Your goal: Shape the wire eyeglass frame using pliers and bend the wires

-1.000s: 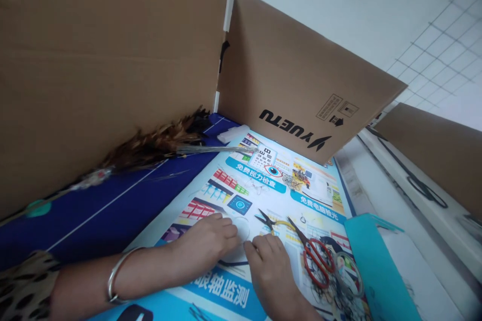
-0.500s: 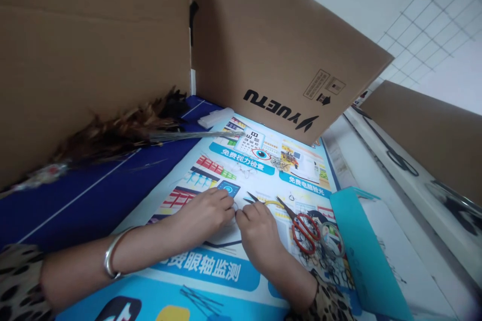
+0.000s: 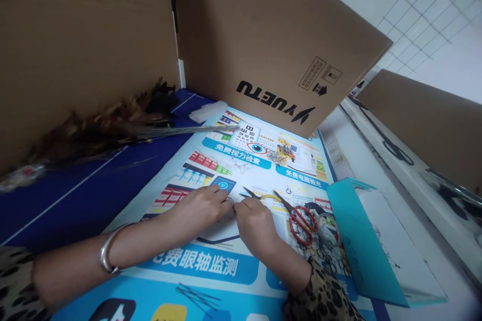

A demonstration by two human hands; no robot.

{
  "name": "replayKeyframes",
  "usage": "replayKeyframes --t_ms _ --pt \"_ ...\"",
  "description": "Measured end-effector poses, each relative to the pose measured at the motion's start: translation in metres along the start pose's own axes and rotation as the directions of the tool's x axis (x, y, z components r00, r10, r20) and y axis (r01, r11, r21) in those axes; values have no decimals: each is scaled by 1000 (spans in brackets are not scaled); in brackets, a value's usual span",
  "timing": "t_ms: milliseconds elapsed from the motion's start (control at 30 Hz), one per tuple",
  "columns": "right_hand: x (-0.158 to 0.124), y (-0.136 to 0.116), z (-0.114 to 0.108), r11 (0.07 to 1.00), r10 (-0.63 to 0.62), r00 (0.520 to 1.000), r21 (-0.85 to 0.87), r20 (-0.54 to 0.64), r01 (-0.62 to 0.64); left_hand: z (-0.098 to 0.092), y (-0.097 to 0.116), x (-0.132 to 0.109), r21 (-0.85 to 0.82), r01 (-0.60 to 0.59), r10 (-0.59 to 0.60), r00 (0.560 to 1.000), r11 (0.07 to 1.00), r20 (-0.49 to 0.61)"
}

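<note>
My left hand (image 3: pixel 209 206), with a silver bangle at its wrist, has its fingers pinched together above the printed poster. Close against it, my right hand (image 3: pixel 254 218) is closed too, the fingertips of both nearly meeting. Something small and thin seems to lie between them, but I cannot make out what it is. Just right of my right hand lie red-handled scissors (image 3: pixel 303 225), blades pointing up and left. A yellow-handled tool (image 3: pixel 269 197) with a dark pointed tip lies behind my right hand. Beside the scissors are a roll of clear tape (image 3: pixel 329 229) and a tangle of small dark rings (image 3: pixel 328 257).
Brown feathers (image 3: pixel 94 130) lie along the left cardboard wall (image 3: pixel 86 35), with a bundle of thin wires (image 3: pixel 192 130) reaching right. Another cardboard panel (image 3: pixel 271 35) stands behind. A teal folder (image 3: pixel 363 241) sits at right; short dark sticks (image 3: pixel 198 297) lie in front on the poster (image 3: pixel 158 291).
The view has shifted slightly, so everything sits a little further left and up. Both hands keep almost the same pinched pose, fingertips close together.
</note>
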State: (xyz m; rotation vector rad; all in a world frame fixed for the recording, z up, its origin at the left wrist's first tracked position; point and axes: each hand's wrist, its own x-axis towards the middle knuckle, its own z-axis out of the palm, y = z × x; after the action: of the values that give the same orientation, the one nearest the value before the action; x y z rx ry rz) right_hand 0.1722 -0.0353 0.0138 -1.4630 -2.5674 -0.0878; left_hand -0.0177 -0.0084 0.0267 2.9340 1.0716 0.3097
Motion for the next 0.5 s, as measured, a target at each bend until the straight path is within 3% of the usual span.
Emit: replayKeyframes --t_ms 100,200,300,400,500 --pt "-1 1 3 998 32 999 63 -18 -31 3 -3 -1 -66 26 -25 1000 998 3" --pt "-2 2 1 969 79 996 240 -43 -67 9 -7 -2 -169 67 -72 997 983 -18" --pt "-2 3 -1 843 198 978 520 -64 -136 13 -13 -2 -358 115 -135 990 927 -31" --pt "-1 3 0 588 356 933 765 46 -262 17 -16 0 -620 209 -267 964 756 -1" --pt "-1 2 4 159 413 862 909 293 -385 23 -16 1 -823 321 -373 916 469 145"
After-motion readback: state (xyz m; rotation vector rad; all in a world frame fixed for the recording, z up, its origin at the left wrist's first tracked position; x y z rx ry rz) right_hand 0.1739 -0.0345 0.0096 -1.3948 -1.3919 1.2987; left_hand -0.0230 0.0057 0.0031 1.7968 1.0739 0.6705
